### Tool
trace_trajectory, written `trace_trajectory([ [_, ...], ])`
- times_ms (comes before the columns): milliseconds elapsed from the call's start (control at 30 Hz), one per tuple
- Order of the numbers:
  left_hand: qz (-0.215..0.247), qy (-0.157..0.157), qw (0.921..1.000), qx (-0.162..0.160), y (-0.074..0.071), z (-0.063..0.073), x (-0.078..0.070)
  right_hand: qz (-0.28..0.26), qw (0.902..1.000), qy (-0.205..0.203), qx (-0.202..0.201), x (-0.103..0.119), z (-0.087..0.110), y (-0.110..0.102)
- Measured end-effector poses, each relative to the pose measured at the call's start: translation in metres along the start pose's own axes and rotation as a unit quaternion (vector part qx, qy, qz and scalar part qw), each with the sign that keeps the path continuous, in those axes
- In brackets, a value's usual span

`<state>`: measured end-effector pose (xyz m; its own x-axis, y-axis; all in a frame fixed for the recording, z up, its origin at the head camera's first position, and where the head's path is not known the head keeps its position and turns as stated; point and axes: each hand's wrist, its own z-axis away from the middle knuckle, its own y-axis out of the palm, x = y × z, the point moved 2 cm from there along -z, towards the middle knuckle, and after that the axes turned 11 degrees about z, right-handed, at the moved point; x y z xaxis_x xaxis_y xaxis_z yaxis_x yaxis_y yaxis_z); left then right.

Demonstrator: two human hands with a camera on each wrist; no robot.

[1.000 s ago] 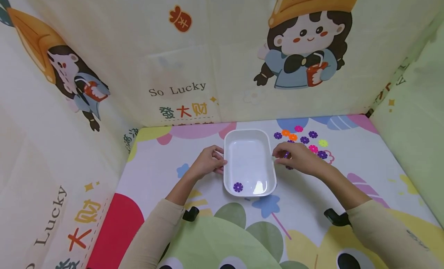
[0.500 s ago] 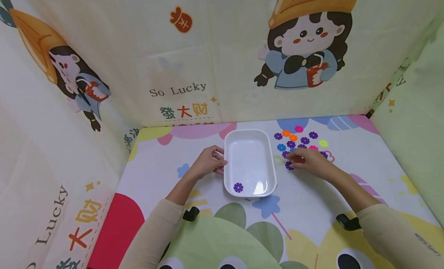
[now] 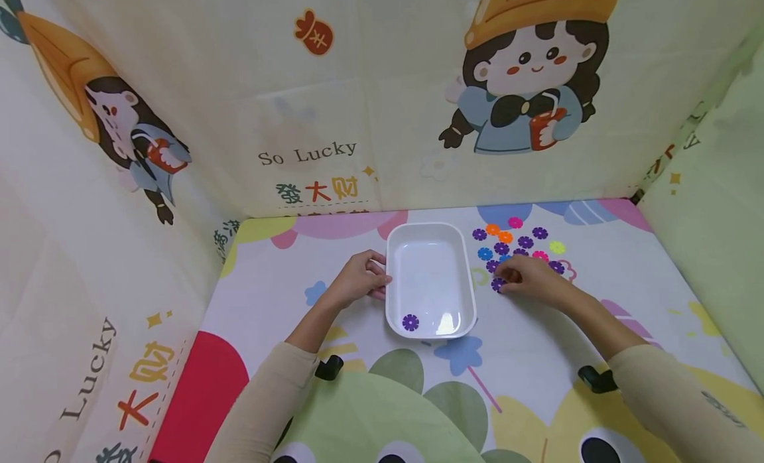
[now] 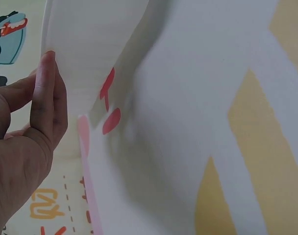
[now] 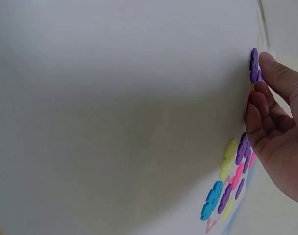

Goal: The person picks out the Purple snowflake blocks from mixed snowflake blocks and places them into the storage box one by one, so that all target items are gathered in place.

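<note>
A white rectangular tray point(image 3: 430, 232) stands mid-table with one purple flower-shaped piece point(image 3: 410, 323) inside, near its front left corner. At its left rim, my left hand point(image 3: 361, 277) pinches the edge, fingers against the outer wall in the left wrist view. My right hand point(image 3: 531, 277) is low over the loose flower pieces to the tray's right. Its thumb and index finger are apart beside a purple flower piece point(image 5: 254, 65) lying on the table; the thumb touches or nearly touches it. A red piece point(image 5: 249, 99) shows partly under the other fingers.
Several flower pieces lie spread behind and beside my right hand, among them an orange one point(image 3: 505, 237), a blue one point(image 3: 485, 254) and a yellow one point(image 3: 557, 247). Printed cloth point(image 3: 406, 118) hangs behind the table and along both sides.
My right hand has moved right from beside the tray's right rim to the flower pieces, staying there over the last half second. My left hand and the tray keep their places.
</note>
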<state>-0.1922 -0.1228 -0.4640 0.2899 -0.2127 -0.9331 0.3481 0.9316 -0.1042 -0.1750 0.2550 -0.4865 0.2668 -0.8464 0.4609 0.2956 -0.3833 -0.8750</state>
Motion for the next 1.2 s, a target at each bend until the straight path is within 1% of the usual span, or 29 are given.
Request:
trace_trajectory([
  [233,0.001,0.001,1.0,0.001,0.0,0.0,0.0,-0.003,0.9996,0.02,0.017,-0.003,-0.006,0.005],
  [500,0.006,-0.004,1.0,0.0,-0.001,0.0,0.0,0.001,0.9996,0.02,0.018,0.001,-0.007,0.004],
  [833,0.01,-0.003,0.9999,0.001,0.0,0.0,0.001,-0.01,0.9996,0.02,0.015,0.006,-0.004,0.0],
  [1033,0.002,-0.005,1.0,-0.005,-0.001,0.0,0.0,-0.002,1.0,0.003,0.003,0.008,-0.003,0.0],
  [1200,-0.003,-0.004,1.0,-0.004,0.0,0.0,-0.001,-0.001,0.9998,-0.012,0.013,0.01,-0.002,0.0],
])
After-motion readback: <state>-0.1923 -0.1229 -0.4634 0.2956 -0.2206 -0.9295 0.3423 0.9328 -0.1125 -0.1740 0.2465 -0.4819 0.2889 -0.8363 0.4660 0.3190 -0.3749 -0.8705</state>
